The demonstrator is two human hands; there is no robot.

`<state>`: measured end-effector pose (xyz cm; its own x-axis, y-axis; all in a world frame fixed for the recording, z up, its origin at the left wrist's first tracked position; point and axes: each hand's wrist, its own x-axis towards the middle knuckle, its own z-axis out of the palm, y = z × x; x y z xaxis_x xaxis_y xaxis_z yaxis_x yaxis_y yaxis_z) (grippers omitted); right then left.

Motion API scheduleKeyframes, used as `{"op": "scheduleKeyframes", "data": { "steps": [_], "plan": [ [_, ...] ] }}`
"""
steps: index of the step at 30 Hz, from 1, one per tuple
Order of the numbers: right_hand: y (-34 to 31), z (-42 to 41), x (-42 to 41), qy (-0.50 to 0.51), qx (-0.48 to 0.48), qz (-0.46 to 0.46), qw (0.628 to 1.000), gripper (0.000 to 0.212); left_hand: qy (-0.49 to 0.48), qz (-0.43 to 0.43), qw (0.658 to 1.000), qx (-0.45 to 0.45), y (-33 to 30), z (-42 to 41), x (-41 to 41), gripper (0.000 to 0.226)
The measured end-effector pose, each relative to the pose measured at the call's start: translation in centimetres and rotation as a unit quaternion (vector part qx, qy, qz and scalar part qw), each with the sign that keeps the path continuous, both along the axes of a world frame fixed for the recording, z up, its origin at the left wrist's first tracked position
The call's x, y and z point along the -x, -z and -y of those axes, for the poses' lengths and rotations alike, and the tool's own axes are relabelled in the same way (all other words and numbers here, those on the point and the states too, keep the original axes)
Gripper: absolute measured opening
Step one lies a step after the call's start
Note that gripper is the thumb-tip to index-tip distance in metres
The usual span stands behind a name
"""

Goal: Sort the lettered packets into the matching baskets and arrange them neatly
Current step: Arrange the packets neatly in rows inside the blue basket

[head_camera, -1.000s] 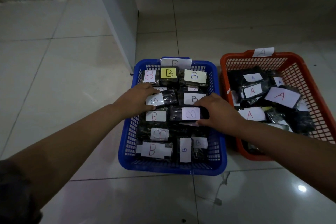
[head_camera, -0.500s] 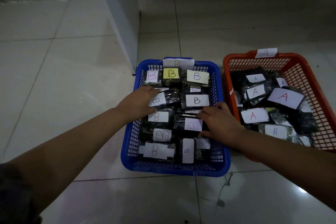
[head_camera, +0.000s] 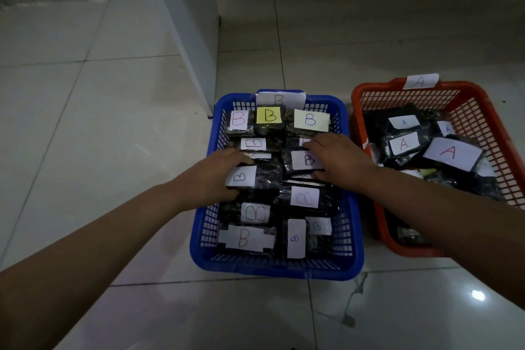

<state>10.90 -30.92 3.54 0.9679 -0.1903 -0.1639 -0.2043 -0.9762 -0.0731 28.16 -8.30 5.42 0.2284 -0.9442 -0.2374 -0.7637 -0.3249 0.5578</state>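
The blue basket (head_camera: pixel 272 271) is packed with dark packets bearing B labels, in rough rows. My left hand (head_camera: pixel 213 176) grips a packet with a white B label (head_camera: pixel 241 177) at the basket's left side, fingers over its far edge and thumb under its near edge. My right hand (head_camera: pixel 339 159) holds another B packet (head_camera: pixel 305 160) in the middle right, fingers past its far edge and thumb at its near edge. The orange basket (head_camera: pixel 366 94) on the right holds loosely piled A packets (head_camera: pixel 451 152).
Both baskets stand on a pale tiled floor (head_camera: pixel 113 150). A white post or wall corner (head_camera: pixel 184 23) rises just behind the blue basket's left corner. A paper B tag (head_camera: pixel 279 98) and an A tag (head_camera: pixel 420 81) sit on the baskets' far rims.
My right hand left the packet with the purple B and moved up to the B packet behind it. My left hand drew its packet slightly towards me.
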Motion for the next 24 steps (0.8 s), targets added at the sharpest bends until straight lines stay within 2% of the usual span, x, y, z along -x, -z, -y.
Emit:
{"op": "scheduleKeyframes", "data": {
  "steps": [2, 5, 9, 13, 16, 24],
  "plan": [
    [0.2, 0.1, 0.1, 0.009, -0.021, 0.029, 0.999, 0.068, 0.013, -0.015, 1.000, -0.010, -0.3, -0.7, 0.6, 0.063],
    [-0.4, 0.0, 0.4, 0.065, -0.102, 0.088, 0.989, 0.067, 0.045, -0.020, 0.998, -0.037, -0.7, -1.2, 1.2, 0.060],
    [-1.9, -1.3, 1.6, 0.095, -0.172, 0.133, 0.971, 0.067, 0.085, 0.000, 0.992, -0.096, -0.2, -1.7, 2.0, 0.059],
    [-2.6, -2.8, 3.6, 0.106, -0.204, 0.123, 0.966, 0.067, 0.086, 0.050, 0.989, -0.111, 0.5, -1.5, 2.7, 0.062],
    [-2.9, -2.8, 4.7, 0.107, -0.193, 0.109, 0.969, 0.068, 0.088, 0.089, 0.984, -0.128, 1.0, -1.1, 3.1, 0.064],
    [-4.2, -4.1, 6.2, 0.085, -0.235, 0.080, 0.965, 0.064, 0.071, 0.130, 0.981, -0.123, 1.1, -1.1, 4.0, 0.063]
  ]
}}
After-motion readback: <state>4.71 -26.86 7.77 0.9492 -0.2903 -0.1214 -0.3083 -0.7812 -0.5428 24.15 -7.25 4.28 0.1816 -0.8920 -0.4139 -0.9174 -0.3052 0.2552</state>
